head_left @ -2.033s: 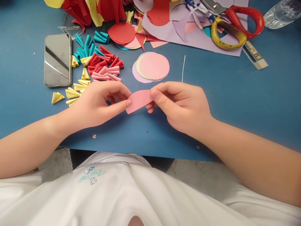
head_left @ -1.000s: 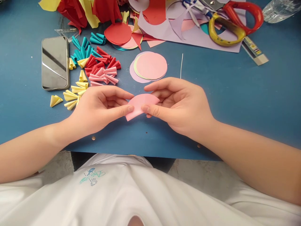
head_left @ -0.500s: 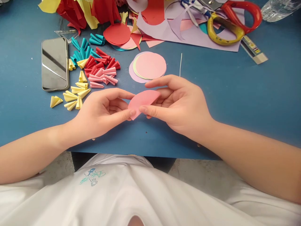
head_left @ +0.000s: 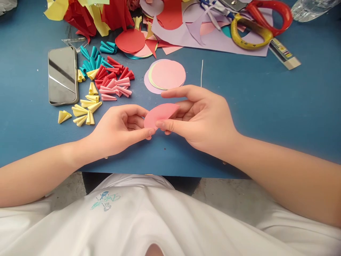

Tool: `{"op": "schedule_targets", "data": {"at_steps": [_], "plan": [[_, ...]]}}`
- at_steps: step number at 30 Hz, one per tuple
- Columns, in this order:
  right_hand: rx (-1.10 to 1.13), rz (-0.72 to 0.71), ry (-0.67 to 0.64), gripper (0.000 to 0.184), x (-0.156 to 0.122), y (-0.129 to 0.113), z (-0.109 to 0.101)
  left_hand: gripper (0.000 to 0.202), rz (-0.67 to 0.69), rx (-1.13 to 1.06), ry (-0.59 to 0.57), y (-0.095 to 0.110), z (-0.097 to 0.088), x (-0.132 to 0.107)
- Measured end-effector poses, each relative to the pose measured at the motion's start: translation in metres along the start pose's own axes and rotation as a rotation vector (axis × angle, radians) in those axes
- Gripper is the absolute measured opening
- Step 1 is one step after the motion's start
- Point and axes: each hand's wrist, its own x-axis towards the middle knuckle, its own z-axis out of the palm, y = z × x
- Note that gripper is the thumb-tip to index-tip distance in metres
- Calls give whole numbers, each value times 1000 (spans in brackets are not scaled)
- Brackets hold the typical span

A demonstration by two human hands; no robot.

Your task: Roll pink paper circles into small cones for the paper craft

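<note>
Above the near edge of the blue table [head_left: 266,117], a folded piece of pink paper [head_left: 160,114] is held between both hands. Its outer edge is curved. My left hand [head_left: 124,124] pinches its left lower corner between thumb and fingers. My right hand [head_left: 205,115] grips the right side, thumb in front and some fingers behind, with the index finger stretched out above. Just beyond lies a stack of paper circles [head_left: 170,74], pink on top of yellow and lilac. To the left are rolled paper cones in yellow [head_left: 79,110], pink [head_left: 123,89], red [head_left: 109,74] and teal [head_left: 92,58].
A phone [head_left: 62,76] lies left of the cones. At the back are red paper circles [head_left: 130,41], lilac paper scraps [head_left: 181,37], scissors [head_left: 252,41] with red and yellow handles, a blade case [head_left: 285,53] and a clear plastic bottle [head_left: 310,10]. A thin white stick [head_left: 201,73] lies beyond my right hand.
My left thumb has slid slightly down at the pink paper's lower corner, now covering its tip. The whole view has shifted a little; the right hand's grip looks the same.
</note>
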Motion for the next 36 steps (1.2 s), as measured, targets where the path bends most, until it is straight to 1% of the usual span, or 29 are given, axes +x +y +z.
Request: {"op": "schedule_targets", "data": {"at_steps": [3, 7, 12, 18, 21, 23, 25, 26, 27, 29, 31, 33, 34, 36], "plan": [[-11, 6, 7, 69, -1, -4, -1, 42, -17, 24, 10, 2, 0, 0], [1, -9, -21, 55, -1, -8, -4, 38, -44, 46, 27, 4, -1, -1], [38, -38, -84, 46, 4, -6, -13, 42, -54, 20, 37, 5, -5, 0], [48, -49, -114, 50, 7, -5, -20, 51, -29, 12, 34, 2, -10, 4], [66, -158, -127, 52, 8, -4, -19, 52, 13, 32, 60, 0, -11, 5], [-1, -271, -61, 53, 7, -4, -16, 48, 64, 76, 92, -1, -11, 5], [-128, -346, 31, 44, 6, -3, -14, 42, 137, 148, 139, -3, -11, 6], [-201, -378, 43, 37, 6, -3, -13, 40, 178, 181, 166, -4, -11, 6], [-275, -406, 24, 28, 6, -3, -13, 37, 217, 207, 191, -5, -12, 6], [-436, -506, -99, 15, 8, 0, -14, 32, 281, 238, 226, -6, -15, 8], [-577, -642, -197, 14, 11, 4, -15, 22, 328, 266, 233, -7, -20, 11], [-653, -746, -212, 15, 15, 8, -15, 10, 363, 335, 198, -7, -26, 15], [-670, -771, -206, 15, 16, 11, -15, 9, 380, 381, 170, -7, -30, 17], [-679, -751, -193, 14, 18, 15, -15, 14, 401, 473, 91, -4, -35, 20]]}}
